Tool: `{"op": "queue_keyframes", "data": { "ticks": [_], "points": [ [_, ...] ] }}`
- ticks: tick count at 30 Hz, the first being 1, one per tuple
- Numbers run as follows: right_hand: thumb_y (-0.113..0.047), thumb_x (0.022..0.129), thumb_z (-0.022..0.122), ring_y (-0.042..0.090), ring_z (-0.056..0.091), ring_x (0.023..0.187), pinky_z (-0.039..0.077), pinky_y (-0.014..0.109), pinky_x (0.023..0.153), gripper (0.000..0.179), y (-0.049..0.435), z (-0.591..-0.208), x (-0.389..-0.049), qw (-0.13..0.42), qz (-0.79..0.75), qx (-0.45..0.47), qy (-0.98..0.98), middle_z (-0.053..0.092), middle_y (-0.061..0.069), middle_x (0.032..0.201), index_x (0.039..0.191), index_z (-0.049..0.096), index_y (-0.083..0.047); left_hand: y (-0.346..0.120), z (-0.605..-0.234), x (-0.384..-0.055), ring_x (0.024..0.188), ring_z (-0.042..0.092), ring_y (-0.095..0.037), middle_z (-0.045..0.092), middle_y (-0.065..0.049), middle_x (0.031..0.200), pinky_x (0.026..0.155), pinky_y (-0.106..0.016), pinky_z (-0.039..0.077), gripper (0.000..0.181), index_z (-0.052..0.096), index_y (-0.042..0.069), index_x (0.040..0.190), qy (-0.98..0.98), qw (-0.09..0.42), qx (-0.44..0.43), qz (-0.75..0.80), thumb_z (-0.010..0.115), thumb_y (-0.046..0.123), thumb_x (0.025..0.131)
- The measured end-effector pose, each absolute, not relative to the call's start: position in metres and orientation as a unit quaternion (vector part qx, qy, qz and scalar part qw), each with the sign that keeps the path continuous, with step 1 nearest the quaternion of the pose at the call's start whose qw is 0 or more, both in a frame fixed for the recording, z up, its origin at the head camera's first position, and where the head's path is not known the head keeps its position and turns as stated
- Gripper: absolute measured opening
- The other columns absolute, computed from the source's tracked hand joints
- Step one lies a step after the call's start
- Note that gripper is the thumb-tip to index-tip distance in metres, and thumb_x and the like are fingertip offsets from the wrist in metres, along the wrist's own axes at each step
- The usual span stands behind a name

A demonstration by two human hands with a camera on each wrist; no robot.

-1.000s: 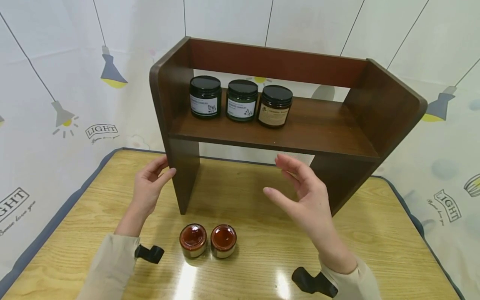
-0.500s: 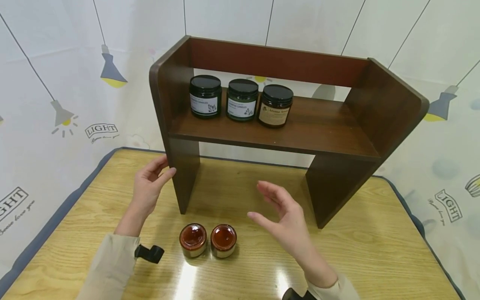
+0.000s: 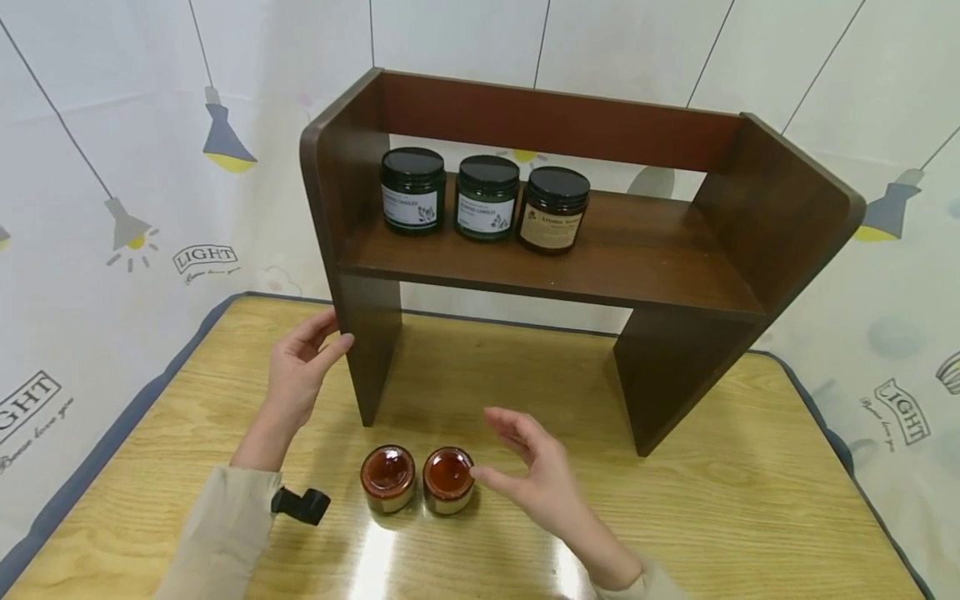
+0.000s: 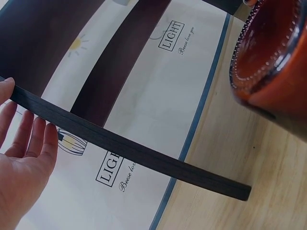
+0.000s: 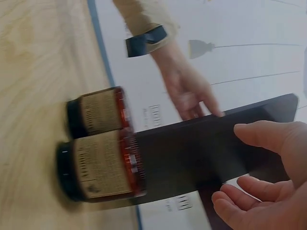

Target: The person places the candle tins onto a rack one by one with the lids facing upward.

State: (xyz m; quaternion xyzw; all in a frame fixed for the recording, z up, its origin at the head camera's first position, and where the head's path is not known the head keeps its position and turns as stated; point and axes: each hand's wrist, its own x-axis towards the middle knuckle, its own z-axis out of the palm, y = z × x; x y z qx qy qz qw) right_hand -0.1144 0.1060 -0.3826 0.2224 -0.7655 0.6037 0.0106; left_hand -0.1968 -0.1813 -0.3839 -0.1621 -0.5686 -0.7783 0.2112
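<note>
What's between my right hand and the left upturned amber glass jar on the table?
The head view shows the other upturned amber glass jar between them.

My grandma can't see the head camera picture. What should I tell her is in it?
A person's left hand holds the left side of a dark wooden shelf, while their right hand, open, is beside two upside-down amber jars on a wooden table. Three black-lidded jars stand in a row on the shelf.

Dark brown shelf, amber jars, yellow wood-grain table
</note>
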Motion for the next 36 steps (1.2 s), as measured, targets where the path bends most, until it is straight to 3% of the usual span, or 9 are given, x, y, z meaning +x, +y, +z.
{"op": "queue_keyframes", "data": {
  "ticks": [7, 20, 36],
  "points": [
    [0.003, 0.072, 0.077, 0.042, 0.049, 0.114, 0.042, 0.039, 0.098, 0.057, 0.106, -0.403, -0.117, -0.023, 0.585, 0.221, -0.78, 0.053, 0.024, 0.124, 0.122, 0.05, 0.01, -0.181, -0.384, -0.197, 0.098, 0.059, -0.012, 0.067, 0.003, 0.102, 0.081, -0.019, 0.049, 0.045, 0.07, 0.013, 0.108, -0.568, 0.211, -0.161, -0.78, 0.054, -0.021, 0.082],
    [0.004, 0.066, 0.079, 0.042, 0.048, 0.115, 0.038, 0.051, 0.098, 0.071, 0.102, -0.43, -0.122, -0.089, 0.549, 0.25, -0.793, 0.051, 0.028, 0.123, 0.127, 0.043, 0.014, -0.181, -0.383, -0.197, 0.097, 0.06, -0.011, 0.067, 0.004, 0.101, 0.079, -0.018, 0.049, 0.046, 0.07, 0.013, 0.107, -0.57, 0.21, -0.16, -0.778, 0.055, -0.021, 0.082],
    [0.008, 0.065, 0.078, 0.038, 0.051, 0.116, 0.041, 0.037, 0.099, 0.075, 0.094, -0.457, -0.133, -0.132, 0.547, 0.269, -0.781, 0.051, 0.025, 0.126, 0.13, 0.041, 0.012, -0.181, -0.384, -0.196, 0.097, 0.06, -0.011, 0.067, 0.003, 0.1, 0.08, -0.018, 0.049, 0.046, 0.07, 0.015, 0.106, -0.565, 0.211, -0.159, -0.781, 0.055, -0.022, 0.082]
  ]
}}
